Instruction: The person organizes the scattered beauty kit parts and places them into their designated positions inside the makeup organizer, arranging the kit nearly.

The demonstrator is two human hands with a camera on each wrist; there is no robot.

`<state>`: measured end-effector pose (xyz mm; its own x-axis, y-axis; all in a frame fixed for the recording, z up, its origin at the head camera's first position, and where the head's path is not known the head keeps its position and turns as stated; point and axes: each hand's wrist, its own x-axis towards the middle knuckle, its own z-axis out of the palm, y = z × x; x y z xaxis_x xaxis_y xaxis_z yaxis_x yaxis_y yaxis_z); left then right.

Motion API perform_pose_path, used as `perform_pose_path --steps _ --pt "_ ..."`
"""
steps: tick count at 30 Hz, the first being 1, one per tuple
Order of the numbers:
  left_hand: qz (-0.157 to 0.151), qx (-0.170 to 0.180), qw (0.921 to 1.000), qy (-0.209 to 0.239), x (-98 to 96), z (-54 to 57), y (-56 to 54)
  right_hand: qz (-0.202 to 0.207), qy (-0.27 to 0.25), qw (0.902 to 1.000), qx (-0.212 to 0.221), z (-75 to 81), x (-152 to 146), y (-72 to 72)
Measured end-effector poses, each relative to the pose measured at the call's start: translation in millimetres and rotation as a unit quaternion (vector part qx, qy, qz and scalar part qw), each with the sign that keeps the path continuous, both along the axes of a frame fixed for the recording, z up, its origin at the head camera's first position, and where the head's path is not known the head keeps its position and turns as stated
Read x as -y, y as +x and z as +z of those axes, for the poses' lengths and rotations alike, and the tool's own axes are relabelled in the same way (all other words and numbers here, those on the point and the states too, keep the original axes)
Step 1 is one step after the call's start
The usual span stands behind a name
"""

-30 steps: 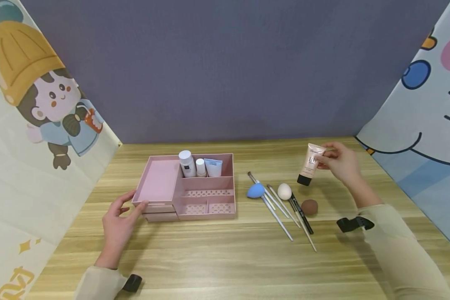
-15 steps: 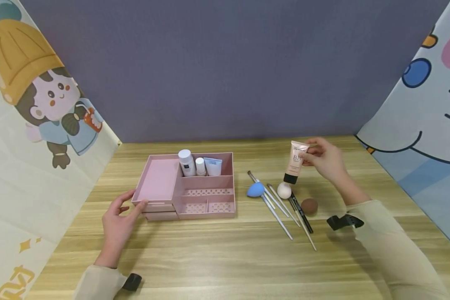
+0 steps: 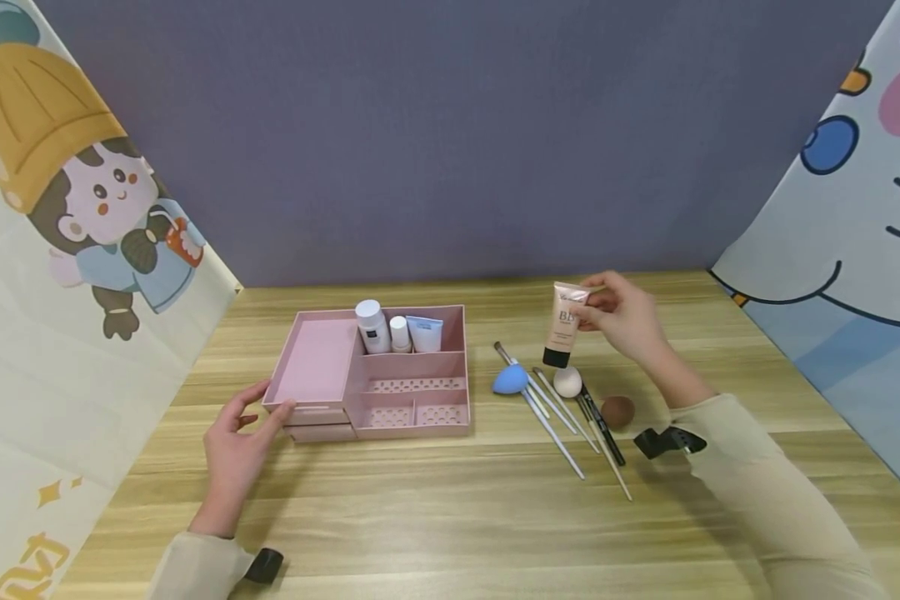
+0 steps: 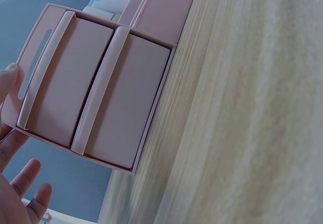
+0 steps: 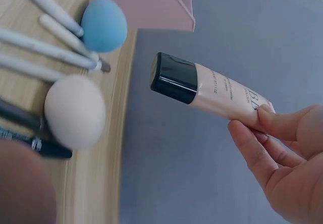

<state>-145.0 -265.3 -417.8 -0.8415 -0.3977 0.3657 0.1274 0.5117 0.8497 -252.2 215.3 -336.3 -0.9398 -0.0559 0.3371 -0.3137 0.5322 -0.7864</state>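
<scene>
Wood-grain table (image 3: 450,525). Apparently done: 2 white bottles (image 3: 376,333), pale-blue tube (image 3: 425,337) in rear compt. of pink plastic organiser (image 3: 318,358), gripped by L. fingers (image 4: 11,146). Midair R. of organiser, pinched by R. fingers (image 5: 254,151): pink black-capped tube (image 3: 562,327). Presumably pending: blue, white, brown sponges (image 3: 567,382), slim brushes (image 3: 554,436), black pen (image 3: 607,433).

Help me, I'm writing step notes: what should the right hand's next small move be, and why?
Probably move the BB tube leftward, toward the back compartment of the pink organizer: the right hand pinches it clear of the table, and that compartment, holding two white-capped bottles and a light blue tube, shows a gap at its right end.
</scene>
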Motion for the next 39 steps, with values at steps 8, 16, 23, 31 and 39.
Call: perform_pose_path --steps 8,16,23,31,39 --pt "-0.002 0.009 1.0000 0.003 0.4 0.8 0.1 0.027 0.000 0.9996 -0.011 2.6 24.3 0.9" --pt "-0.001 0.011 0.9999 0.002 -1.5 0.6 -0.3 0.057 -0.006 0.9981 -0.023 5.8 45.8 3.8" --pt "0.002 -0.009 1.0000 0.002 0.1 -1.3 -2.8 0.081 -0.027 0.9957 -0.038 9.3 64.1 2.7" --pt "-0.003 -0.008 1.0000 0.002 1.4 -2.2 -6.4 0.100 -0.046 0.9926 -0.051 14.4 84.5 -0.1" --pt "-0.006 -0.021 0.9998 0.003 1.4 -5.2 -8.8 0.110 -0.033 0.9897 -0.086 11.5 99.7 -3.3"
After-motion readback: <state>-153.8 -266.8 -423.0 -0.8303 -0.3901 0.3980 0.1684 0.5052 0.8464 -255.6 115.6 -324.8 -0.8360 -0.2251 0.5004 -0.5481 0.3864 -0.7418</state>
